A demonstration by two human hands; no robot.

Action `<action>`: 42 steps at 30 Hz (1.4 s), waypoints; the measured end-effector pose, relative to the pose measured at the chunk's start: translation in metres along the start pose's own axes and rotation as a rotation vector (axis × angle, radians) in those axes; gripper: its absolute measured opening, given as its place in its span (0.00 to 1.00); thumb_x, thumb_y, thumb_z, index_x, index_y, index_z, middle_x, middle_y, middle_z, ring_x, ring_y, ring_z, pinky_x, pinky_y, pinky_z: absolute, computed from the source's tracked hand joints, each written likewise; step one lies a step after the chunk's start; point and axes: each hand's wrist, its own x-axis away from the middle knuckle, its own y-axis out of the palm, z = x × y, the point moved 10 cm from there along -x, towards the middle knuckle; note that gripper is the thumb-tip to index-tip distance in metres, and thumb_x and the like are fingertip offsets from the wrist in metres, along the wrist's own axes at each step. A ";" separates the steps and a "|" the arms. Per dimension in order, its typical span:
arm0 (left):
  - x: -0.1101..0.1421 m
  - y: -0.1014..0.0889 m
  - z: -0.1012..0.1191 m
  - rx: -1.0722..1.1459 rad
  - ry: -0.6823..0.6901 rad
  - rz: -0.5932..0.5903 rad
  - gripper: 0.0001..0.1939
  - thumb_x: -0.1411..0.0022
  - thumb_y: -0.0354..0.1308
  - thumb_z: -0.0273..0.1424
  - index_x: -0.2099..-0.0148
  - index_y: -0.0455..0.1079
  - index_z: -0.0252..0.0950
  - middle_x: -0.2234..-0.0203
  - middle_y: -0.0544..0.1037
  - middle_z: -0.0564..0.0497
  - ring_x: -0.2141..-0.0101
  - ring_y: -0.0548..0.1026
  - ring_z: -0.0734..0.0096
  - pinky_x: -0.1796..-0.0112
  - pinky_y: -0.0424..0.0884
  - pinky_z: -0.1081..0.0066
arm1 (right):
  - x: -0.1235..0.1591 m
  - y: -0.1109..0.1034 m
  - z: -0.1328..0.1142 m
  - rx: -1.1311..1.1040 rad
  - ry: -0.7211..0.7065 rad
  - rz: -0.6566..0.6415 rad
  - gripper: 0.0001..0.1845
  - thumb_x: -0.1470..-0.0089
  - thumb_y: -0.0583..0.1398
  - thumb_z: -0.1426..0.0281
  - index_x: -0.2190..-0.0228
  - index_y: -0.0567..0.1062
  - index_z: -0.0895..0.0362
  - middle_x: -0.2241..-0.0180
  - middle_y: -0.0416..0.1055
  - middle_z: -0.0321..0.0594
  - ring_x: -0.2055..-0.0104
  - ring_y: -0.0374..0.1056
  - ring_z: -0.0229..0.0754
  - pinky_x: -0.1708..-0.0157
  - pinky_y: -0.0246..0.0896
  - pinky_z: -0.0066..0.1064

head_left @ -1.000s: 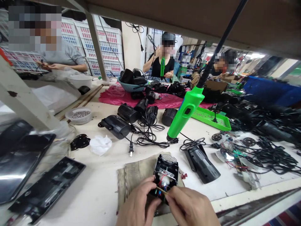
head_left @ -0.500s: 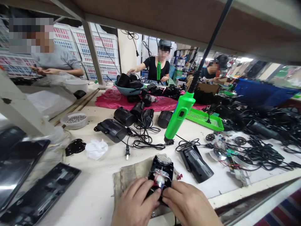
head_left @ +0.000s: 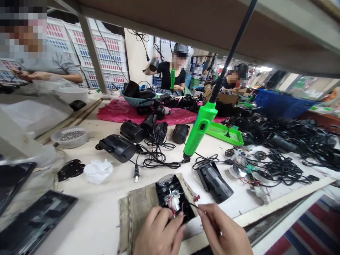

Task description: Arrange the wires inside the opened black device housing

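An opened black plastic housing point(head_left: 158, 189) with red wires and a clear part inside lies on a folded khaki cloth point(head_left: 136, 205). My left hand point(head_left: 160, 230) grips its near left edge, fingers curled over the rim. Between thumb and forefinger, my right hand point(head_left: 225, 228) pinches a thin black cable point(head_left: 191, 204) at the housing's right side. A green electric screwdriver point(head_left: 200, 129) hangs point down just beyond. To the right of the cloth lies a closed black housing point(head_left: 216, 184) with a bracket.
Several black housings point(head_left: 118, 147) with cords lie farther back. A bowl of screws point(head_left: 70, 136) and crumpled white tissue point(head_left: 98, 170) are at left; a green tray point(head_left: 225, 134) and wired parts point(head_left: 252, 166) at right. Co-workers sit beyond, one point(head_left: 172, 76) holding up a black part.
My right hand has moved right, away from the housing, drawing the cable out sideways. My left hand stays at the housing, which is now turned slightly. The far co-worker has raised a black part.
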 end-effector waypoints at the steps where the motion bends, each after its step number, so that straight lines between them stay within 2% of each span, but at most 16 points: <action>1: 0.000 0.001 -0.001 0.001 -0.012 0.002 0.12 0.43 0.60 0.26 0.55 0.71 0.39 0.72 0.73 0.51 0.69 0.71 0.65 0.68 0.75 0.66 | -0.010 0.003 -0.002 0.033 -0.003 -0.052 0.09 0.36 0.48 0.67 0.65 0.67 0.51 0.77 0.73 0.30 0.79 0.71 0.37 0.79 0.61 0.23; 5: -0.001 0.008 0.004 -0.004 0.023 -0.011 0.11 0.42 0.58 0.27 0.55 0.71 0.39 0.73 0.73 0.52 0.70 0.70 0.65 0.71 0.74 0.68 | -0.027 0.023 -0.004 0.179 0.024 -0.238 0.11 0.41 0.48 0.72 0.74 0.64 0.51 0.84 0.70 0.29 0.84 0.69 0.40 0.86 0.53 0.28; 8: -0.002 0.012 0.005 -0.019 -0.012 -0.025 0.09 0.41 0.56 0.27 0.57 0.71 0.40 0.73 0.73 0.52 0.70 0.70 0.64 0.70 0.73 0.66 | -0.017 0.026 -0.004 0.233 0.012 -0.197 0.13 0.38 0.46 0.71 0.72 0.65 0.51 0.82 0.71 0.30 0.83 0.71 0.41 0.85 0.55 0.29; 11: -0.005 0.013 0.003 -0.033 -0.110 -0.051 0.07 0.41 0.56 0.27 0.60 0.71 0.41 0.73 0.72 0.53 0.70 0.69 0.64 0.70 0.72 0.65 | 0.004 0.024 -0.009 0.270 -0.105 -0.125 0.14 0.34 0.43 0.68 0.62 0.67 0.53 0.75 0.76 0.33 0.78 0.75 0.41 0.82 0.61 0.28; 13: -0.006 0.011 0.003 -0.036 -0.152 -0.060 0.07 0.42 0.57 0.26 0.61 0.71 0.41 0.73 0.72 0.54 0.69 0.69 0.64 0.70 0.71 0.65 | 0.015 0.026 -0.009 0.221 -0.139 -0.139 0.12 0.34 0.44 0.67 0.58 0.66 0.53 0.73 0.77 0.33 0.77 0.75 0.38 0.81 0.62 0.25; 14: -0.006 0.011 0.003 -0.036 -0.163 -0.062 0.07 0.42 0.57 0.26 0.61 0.71 0.41 0.72 0.72 0.55 0.69 0.69 0.64 0.70 0.70 0.65 | 0.018 0.027 -0.005 0.170 -0.105 -0.146 0.12 0.34 0.45 0.67 0.59 0.67 0.53 0.74 0.76 0.33 0.78 0.74 0.38 0.81 0.61 0.24; 16: -0.006 0.011 0.003 -0.033 -0.160 -0.063 0.07 0.42 0.57 0.26 0.61 0.71 0.42 0.72 0.73 0.55 0.69 0.69 0.64 0.69 0.69 0.65 | 0.019 0.029 0.009 0.016 0.059 -0.159 0.13 0.34 0.46 0.64 0.64 0.68 0.53 0.77 0.74 0.33 0.79 0.72 0.38 0.81 0.60 0.24; 18: -0.004 0.012 0.003 -0.030 -0.141 -0.062 0.07 0.41 0.56 0.26 0.60 0.71 0.41 0.72 0.73 0.54 0.69 0.69 0.64 0.69 0.69 0.65 | 0.019 0.036 0.025 -0.216 0.304 -0.190 0.16 0.36 0.48 0.58 0.69 0.69 0.53 0.81 0.70 0.33 0.82 0.69 0.38 0.82 0.60 0.24; 22: 0.000 0.014 0.003 -0.030 -0.071 -0.018 0.08 0.37 0.52 0.27 0.58 0.71 0.40 0.73 0.73 0.52 0.70 0.69 0.64 0.69 0.69 0.66 | 0.032 0.068 0.039 -0.787 0.763 -0.236 0.25 0.49 0.58 0.45 0.73 0.66 0.55 0.86 0.66 0.29 0.88 0.60 0.32 0.86 0.56 0.20; 25: 0.001 0.012 0.008 -0.024 0.049 0.036 0.10 0.36 0.48 0.28 0.58 0.71 0.37 0.74 0.73 0.51 0.72 0.69 0.66 0.71 0.69 0.68 | 0.042 0.080 0.039 -0.969 0.862 -0.167 0.29 0.54 0.61 0.43 0.72 0.66 0.57 0.86 0.66 0.29 0.88 0.60 0.31 0.86 0.56 0.20; 28: 0.002 0.011 0.006 -0.009 0.060 0.042 0.11 0.35 0.47 0.28 0.58 0.71 0.38 0.75 0.72 0.52 0.73 0.69 0.67 0.73 0.69 0.68 | 0.040 0.072 0.039 -0.851 0.734 -0.135 0.26 0.47 0.56 0.45 0.70 0.67 0.56 0.84 0.67 0.32 0.84 0.64 0.34 0.82 0.59 0.23; 32: 0.002 0.015 0.002 0.018 -0.020 -0.039 0.09 0.36 0.50 0.28 0.57 0.70 0.41 0.72 0.73 0.54 0.71 0.70 0.65 0.72 0.70 0.67 | 0.010 0.044 0.010 -0.240 0.245 -0.298 0.15 0.37 0.49 0.62 0.70 0.69 0.54 0.81 0.70 0.34 0.81 0.67 0.37 0.79 0.56 0.25; 34: 0.001 0.016 0.000 0.014 -0.086 -0.072 0.08 0.37 0.52 0.28 0.58 0.70 0.42 0.72 0.72 0.54 0.69 0.70 0.64 0.70 0.70 0.66 | -0.003 0.039 -0.009 0.077 0.003 -0.374 0.13 0.39 0.47 0.72 0.71 0.68 0.54 0.80 0.72 0.35 0.81 0.69 0.40 0.81 0.53 0.27; 36: -0.001 0.015 -0.001 0.003 -0.129 -0.086 0.07 0.37 0.52 0.27 0.61 0.70 0.41 0.72 0.72 0.55 0.68 0.69 0.64 0.69 0.70 0.65 | -0.008 0.037 -0.021 0.258 -0.156 -0.374 0.16 0.41 0.44 0.77 0.72 0.67 0.54 0.81 0.71 0.36 0.83 0.69 0.42 0.83 0.52 0.28; 39: -0.003 0.015 0.002 -0.018 -0.124 -0.091 0.09 0.36 0.49 0.27 0.61 0.71 0.41 0.73 0.71 0.54 0.69 0.69 0.64 0.69 0.70 0.65 | 0.003 0.031 -0.022 0.233 -0.238 -0.250 0.21 0.35 0.39 0.73 0.65 0.70 0.57 0.78 0.74 0.38 0.81 0.72 0.42 0.83 0.59 0.27; 42: -0.001 0.013 0.003 -0.095 -0.102 -0.054 0.14 0.33 0.44 0.30 0.54 0.71 0.44 0.70 0.73 0.53 0.68 0.69 0.63 0.68 0.69 0.65 | 0.036 0.026 -0.003 -0.059 -0.208 -0.163 0.20 0.32 0.42 0.63 0.47 0.64 0.55 0.67 0.77 0.41 0.70 0.76 0.39 0.71 0.69 0.23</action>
